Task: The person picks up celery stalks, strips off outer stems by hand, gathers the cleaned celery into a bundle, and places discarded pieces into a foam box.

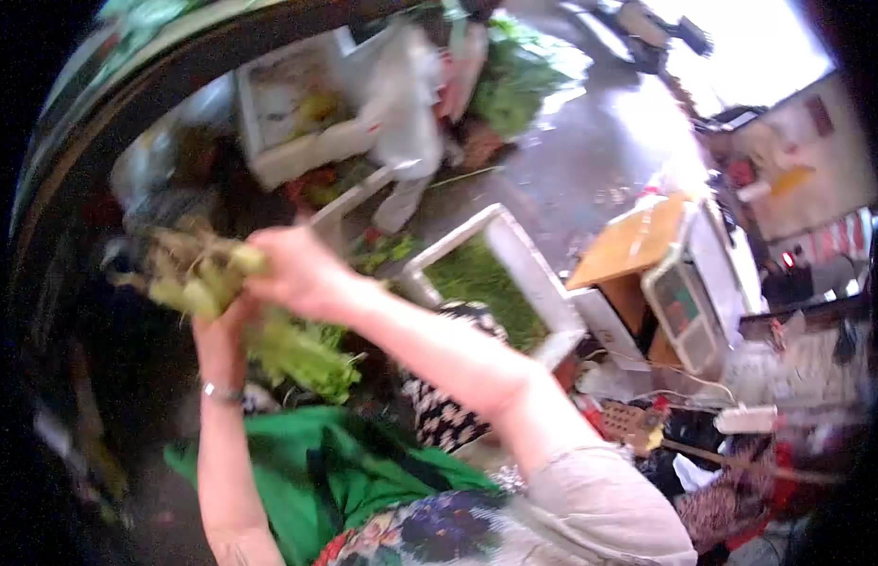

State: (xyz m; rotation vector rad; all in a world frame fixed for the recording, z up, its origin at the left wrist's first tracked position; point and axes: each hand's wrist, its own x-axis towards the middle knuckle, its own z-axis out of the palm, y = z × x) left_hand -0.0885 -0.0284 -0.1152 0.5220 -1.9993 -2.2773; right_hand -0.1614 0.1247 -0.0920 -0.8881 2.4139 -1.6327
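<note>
A bunch of leafy greens (302, 357) is gripped in both hands over the left of the head view. Its pale stem ends and brown stringy roots (198, 250) point up and left, and its leaves hang down to the right. My left hand (224, 325), with a band at the wrist, is closed around the stems from below. Close above it, my right hand (302, 269) is closed around the bunch near the stem ends. Motion blur softens the fingers. A green apron (335, 462) covers my lap below the leaves.
Right of my hands stands a white foam box (543, 255) holding fine green leaves (481, 283). Another foam box (278, 160) and a plastic bag (406, 104) lie beyond. Greens (519, 80) are heaped farther back. A wooden cabinet (637, 241) stands at the right.
</note>
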